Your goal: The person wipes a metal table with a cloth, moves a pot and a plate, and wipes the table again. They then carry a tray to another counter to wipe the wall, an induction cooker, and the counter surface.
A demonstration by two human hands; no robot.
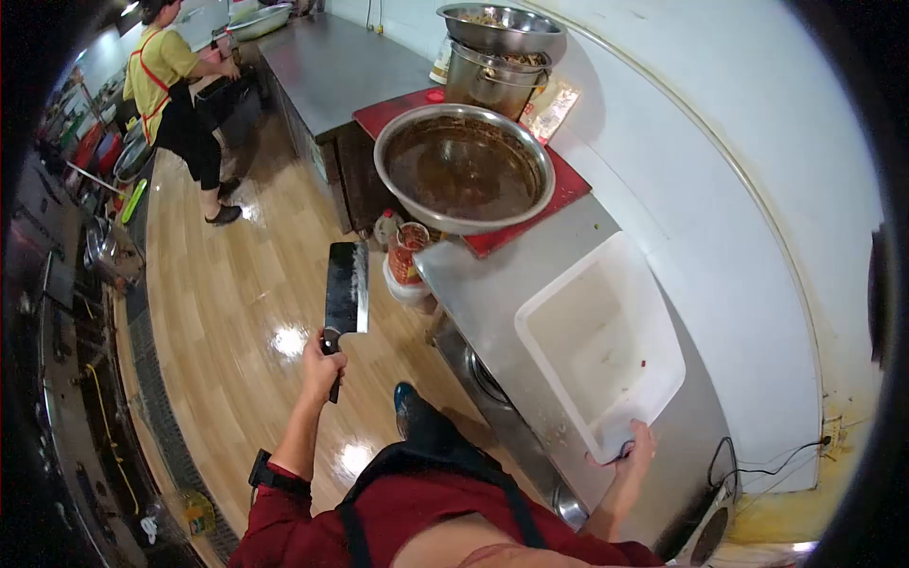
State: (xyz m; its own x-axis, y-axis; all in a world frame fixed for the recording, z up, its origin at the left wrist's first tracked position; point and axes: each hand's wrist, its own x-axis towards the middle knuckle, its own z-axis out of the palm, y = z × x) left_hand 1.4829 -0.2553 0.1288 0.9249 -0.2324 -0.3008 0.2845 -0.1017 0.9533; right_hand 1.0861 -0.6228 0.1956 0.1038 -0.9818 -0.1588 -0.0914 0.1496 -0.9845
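My left hand (325, 366) is wrapped round the dark handle of a cleaver (347, 287), its broad blade pointing up and away from me over the floor. Pale residue marks the blade. My right hand (638, 445) grips the near corner of a white plastic tub (670, 374) on the steel counter. A small dark thing shows by those fingers; I cannot make out what it is. Shallow cloudy liquid and a small red bit lie in the tub.
A large steel basin (385, 189) of brown liquid sits on a red board (573, 186). Behind it stands a metal pot (473, 80) under a steel bowl (502, 36). Jars (405, 256) stand beside the counter. A co-worker (169, 85) stands at the far left. The wooden-look floor (256, 256) shines.
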